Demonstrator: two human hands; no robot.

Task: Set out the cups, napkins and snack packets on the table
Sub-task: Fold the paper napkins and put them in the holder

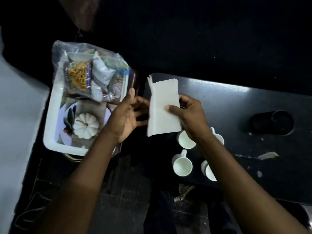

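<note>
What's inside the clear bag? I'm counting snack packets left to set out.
The bag on the tray holds a yellow snack packet and whitish packets. Others overlap, so no exact count.

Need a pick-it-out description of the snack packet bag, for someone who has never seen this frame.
Start at the white tray left of the dark table. At its far end lies a clear plastic bag stuffed with packets. Unlike the white pumpkin at the tray's near end, it is see-through, with a yellow snack packet showing inside.
</note>
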